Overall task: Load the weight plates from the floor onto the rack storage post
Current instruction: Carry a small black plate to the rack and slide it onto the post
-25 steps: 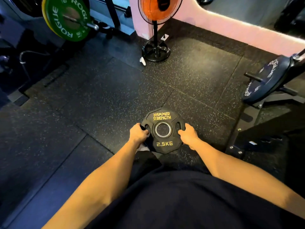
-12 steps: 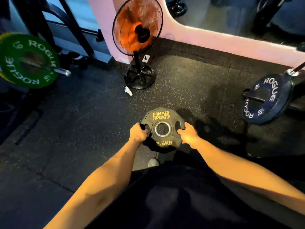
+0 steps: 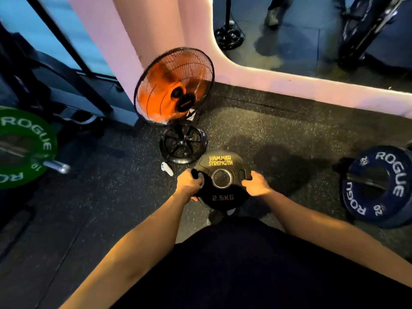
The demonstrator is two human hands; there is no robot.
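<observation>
fingers (image 3: 193, 175) of both hands curled through the grip slots of the black 2.5KG Hammer Strength plate (image 3: 220, 195), left hand (image 3: 189, 184) one side, right hand (image 3: 256, 184) the other, orange fan (image 3: 174, 85) just behind, blue Rogue plate (image 3: 376, 186) off right

The room is dim, with warm orange light falling on both forearms and cooler blue tones at the left. A soft shadow (image 3: 278, 166) lies on the speckled rubber floor (image 3: 111, 197). The fan (image 3: 174, 85) blades are blurred. Wide-angle distortion bends the edges, and the picture is slightly soft overall.
</observation>
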